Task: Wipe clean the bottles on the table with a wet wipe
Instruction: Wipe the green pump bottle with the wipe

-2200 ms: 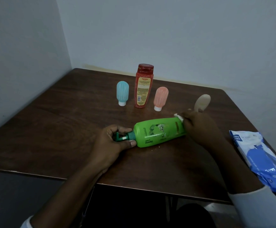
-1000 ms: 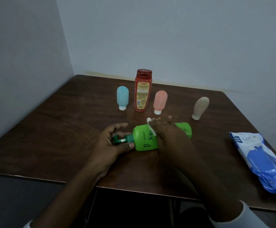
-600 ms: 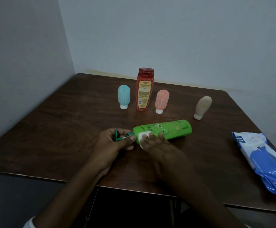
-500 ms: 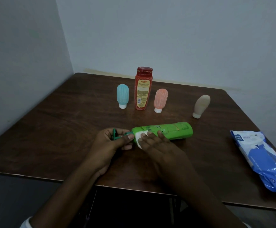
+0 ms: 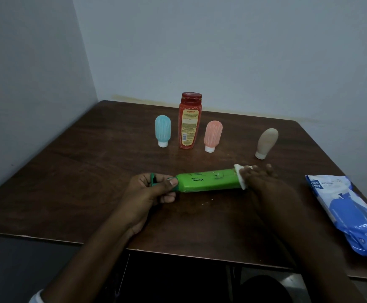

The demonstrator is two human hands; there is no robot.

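Left hand (image 5: 149, 191) is closed round the dark pump end of the green bottle (image 5: 208, 182), thumb on top, pinning it on its side on the desk (image 5: 69, 182). The bottle's body runs from this hand across to the right hand (image 5: 263, 182), lying flat between the two. At its far end, the right hand's fingers curve over the bottle's base and hold the wipe (image 5: 240, 177) against it (a white edge shows at the fingertips).

By my reading, the wiping is on the first bottle and is at its base end. Whether its underside has been done cannot be told. A few pale specks lie on the desk just nearer than the bottle.

Four more bottles stand beyond the hands, none touched. The blue bottle (image 5: 163, 131), red bottle (image 5: 189, 121) and pink bottle (image 5: 212, 134) stand close together beyond the left hand. The beige bottle (image 5: 266, 142) stands apart, just beyond the right hand. Blue, pink and beige rest on their white caps, while red stands upright with its cap on top. So most of the task seems left.

All the bottles are capped and opaque, so their fill cannot be seen. The wipe pack (image 5: 348, 213) lies flat well right of the right hand, and what remains inside it does not show.
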